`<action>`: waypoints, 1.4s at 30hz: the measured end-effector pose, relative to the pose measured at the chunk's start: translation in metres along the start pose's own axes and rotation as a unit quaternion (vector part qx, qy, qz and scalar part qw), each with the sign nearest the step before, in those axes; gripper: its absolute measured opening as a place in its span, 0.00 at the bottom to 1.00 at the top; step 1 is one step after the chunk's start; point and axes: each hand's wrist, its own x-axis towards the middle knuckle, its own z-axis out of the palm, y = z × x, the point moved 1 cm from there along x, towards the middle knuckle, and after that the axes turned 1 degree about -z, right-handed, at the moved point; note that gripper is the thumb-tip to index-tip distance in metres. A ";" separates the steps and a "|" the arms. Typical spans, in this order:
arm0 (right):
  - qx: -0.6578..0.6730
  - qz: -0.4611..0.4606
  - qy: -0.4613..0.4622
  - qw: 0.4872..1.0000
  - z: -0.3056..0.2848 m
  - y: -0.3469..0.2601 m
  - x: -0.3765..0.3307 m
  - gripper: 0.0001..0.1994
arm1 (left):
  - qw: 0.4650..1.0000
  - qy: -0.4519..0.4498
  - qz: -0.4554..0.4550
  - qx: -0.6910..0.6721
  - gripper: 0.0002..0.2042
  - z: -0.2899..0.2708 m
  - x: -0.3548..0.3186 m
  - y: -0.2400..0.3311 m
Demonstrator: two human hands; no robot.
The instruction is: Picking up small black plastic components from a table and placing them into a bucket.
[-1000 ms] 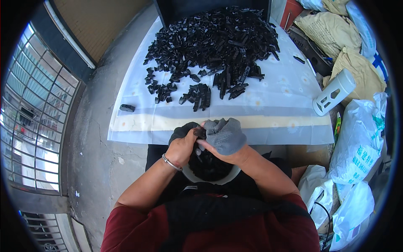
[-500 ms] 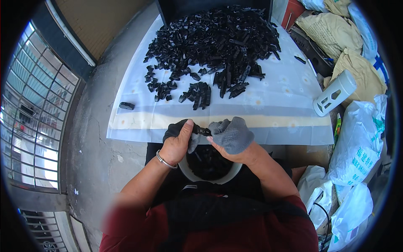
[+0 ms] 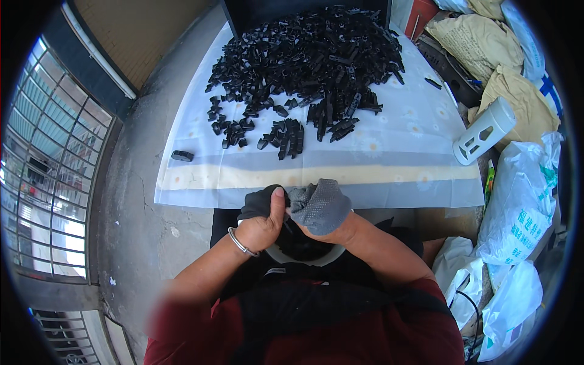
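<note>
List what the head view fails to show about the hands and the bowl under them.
- Small black part pinched between left hand and gloved right hand: covered by the fingers, shape unreadable.
- White bowl: mostly under both hands; its dark contents are indistinct.
- Right hand's grip: glove and left thumb hide it.
- Black parts pile: far end cut off by the top edge.

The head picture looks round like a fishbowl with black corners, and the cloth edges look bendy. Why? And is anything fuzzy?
In the head view, a fisheye lens makes the round frame and dark rim, and bends the white cloth edges. Daylight is bright and even; the pile of black parts is sharp. The left hand and gloved right hand are clear; only the sleeve at the bottom looks smeared.
</note>
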 end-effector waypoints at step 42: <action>0.265 0.032 -0.136 0.954 -0.009 0.016 0.002 0.16 | 0.959 -0.281 -0.030 0.006 0.27 -0.033 0.023 0.007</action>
